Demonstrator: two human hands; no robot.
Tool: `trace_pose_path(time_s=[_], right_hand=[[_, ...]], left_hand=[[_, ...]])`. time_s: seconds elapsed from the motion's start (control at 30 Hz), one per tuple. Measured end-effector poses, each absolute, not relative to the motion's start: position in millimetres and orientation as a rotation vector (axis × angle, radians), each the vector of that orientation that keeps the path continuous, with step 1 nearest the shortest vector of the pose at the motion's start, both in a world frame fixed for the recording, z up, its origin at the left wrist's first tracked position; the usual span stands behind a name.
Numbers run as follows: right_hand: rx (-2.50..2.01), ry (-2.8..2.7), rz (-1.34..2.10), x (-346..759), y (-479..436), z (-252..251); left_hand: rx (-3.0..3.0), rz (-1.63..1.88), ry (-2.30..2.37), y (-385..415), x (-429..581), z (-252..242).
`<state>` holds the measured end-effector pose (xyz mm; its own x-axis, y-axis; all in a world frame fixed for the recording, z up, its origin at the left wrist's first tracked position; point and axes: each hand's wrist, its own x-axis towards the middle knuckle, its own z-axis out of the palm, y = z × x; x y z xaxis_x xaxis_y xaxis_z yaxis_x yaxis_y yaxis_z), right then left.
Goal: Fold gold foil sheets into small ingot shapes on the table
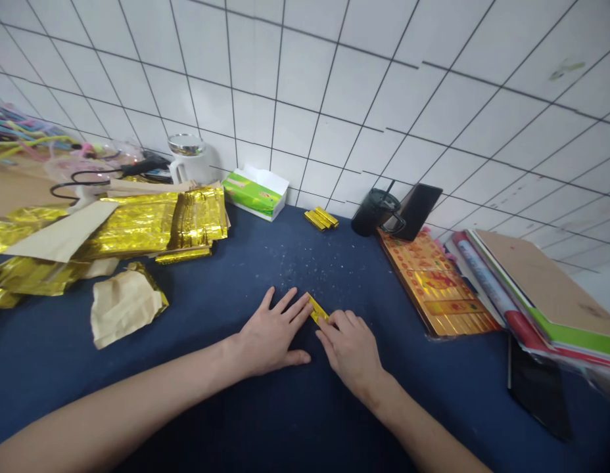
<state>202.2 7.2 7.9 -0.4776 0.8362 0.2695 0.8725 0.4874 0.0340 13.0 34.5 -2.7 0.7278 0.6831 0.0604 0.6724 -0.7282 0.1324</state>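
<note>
Gold foil strip [318, 309] between hands [273, 332] [347, 348] | tissue box [253, 197] (tissues [258, 175] showing)

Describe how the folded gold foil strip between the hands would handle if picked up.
The folded gold foil strip is probably light and somewhat floppy, as it looks like thin creased paper. Lying flat on the navy cloth, it would likely slide rather than roll. Its glossy foil may feel slippery.

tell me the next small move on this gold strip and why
Probably press along the gold strip with the right hand to firm up its crease. The strip lies on the blue cloth between both hands, with the left hand flat beside it, and the folded gold bars farther off look narrow and tight, so a firm crease seems to fit.
</note>
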Motion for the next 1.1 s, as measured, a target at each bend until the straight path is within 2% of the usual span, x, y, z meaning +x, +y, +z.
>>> trace_pose_path(time_s=[0.63, 1.1], right_hand=[[-1.419, -2.483, -0.097, 214, 19, 6], [-1.569, -2.262, 0.220, 219, 30, 12]], left_hand=[[2.950, 0.231, 1.052, 51, 22, 12], [2.503, 0.327, 1.014, 93, 32, 18]])
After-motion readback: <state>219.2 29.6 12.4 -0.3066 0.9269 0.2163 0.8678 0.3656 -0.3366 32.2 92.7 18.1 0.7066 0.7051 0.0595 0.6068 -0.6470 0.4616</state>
